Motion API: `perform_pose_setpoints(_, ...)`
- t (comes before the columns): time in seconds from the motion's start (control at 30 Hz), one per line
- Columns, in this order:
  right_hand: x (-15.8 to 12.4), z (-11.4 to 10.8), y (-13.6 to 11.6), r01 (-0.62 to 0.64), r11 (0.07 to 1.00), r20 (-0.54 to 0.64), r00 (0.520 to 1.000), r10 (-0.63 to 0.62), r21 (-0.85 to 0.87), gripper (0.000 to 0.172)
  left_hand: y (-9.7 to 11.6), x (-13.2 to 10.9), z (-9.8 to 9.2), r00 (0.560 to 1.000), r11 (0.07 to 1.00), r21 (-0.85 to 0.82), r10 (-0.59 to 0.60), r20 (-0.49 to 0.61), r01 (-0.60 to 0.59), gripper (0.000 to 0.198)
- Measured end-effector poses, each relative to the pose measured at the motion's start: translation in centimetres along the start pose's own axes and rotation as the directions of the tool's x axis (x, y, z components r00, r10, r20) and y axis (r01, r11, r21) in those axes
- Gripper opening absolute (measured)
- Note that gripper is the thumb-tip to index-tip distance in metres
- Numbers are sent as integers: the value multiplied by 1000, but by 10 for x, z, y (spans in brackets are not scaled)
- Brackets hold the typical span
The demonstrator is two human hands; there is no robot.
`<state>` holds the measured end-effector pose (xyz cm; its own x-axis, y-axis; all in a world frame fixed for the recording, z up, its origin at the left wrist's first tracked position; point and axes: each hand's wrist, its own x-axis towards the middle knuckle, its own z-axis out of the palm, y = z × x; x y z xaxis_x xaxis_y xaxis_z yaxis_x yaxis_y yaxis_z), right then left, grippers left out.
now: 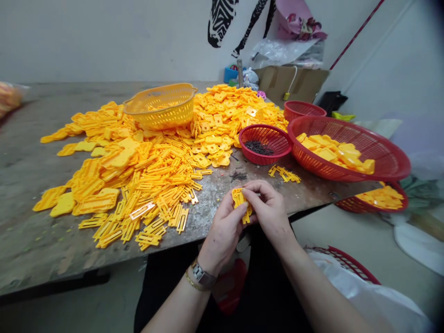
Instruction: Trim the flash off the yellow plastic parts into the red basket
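Note:
At the table's front edge my left hand (pixel 225 229) grips a small yellow plastic part (pixel 238 198), its thumb lying across the lower half. My right hand (pixel 270 210) is closed at the same part, thumb and fingertips pressed to its upper right side. Whether a small pin is between those fingertips cannot be seen. Just beyond the hands lie a few dark pins (pixel 238 176) and a little group of yellow clip-like pieces (pixel 284 174). A small red basket (pixel 265 159) behind them holds many dark pins (pixel 258 147).
Piles of yellow flat plates (pixel 121 155) and slotted yellow strips (pixel 149 215) cover the table's middle and left. A yellow basket (pixel 163 115) sits on the heap. At right, a large red basket (pixel 385 148) holds yellow blocks (pixel 333 150); another red basket (pixel 360 206) stands lower.

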<state>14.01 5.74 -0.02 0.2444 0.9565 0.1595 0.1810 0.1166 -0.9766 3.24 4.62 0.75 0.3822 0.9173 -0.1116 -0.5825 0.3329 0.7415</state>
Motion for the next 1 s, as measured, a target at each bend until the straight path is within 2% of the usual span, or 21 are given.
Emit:
perform_pose_setpoints(0.13, -2, 1, -1, 18, 1000, -15, 1000, -18, 3, 13, -2, 0, 0, 1000, 1000, 7, 13, -16, -13, 28)
perform_pose_setpoints(0.3, -4, 1, 2, -48, 998, 15, 999, 47, 37, 15, -4, 0, -2, 999, 1000, 3, 16, -30, -16, 27)
perform_pose_setpoints(0.53, -4, -3, 4, -60, 992, 46, 997, 55, 113, 16, -3, -1, -3, 1000, 1000, -1, 1, -27, -1, 32)
perform_pose_setpoints(1.0, 9, -19, -8, -151, 985, 286, 950, 122, 84, 19, 3, -2, -6, 998, 995, 84, -55, 10, 54, 46)
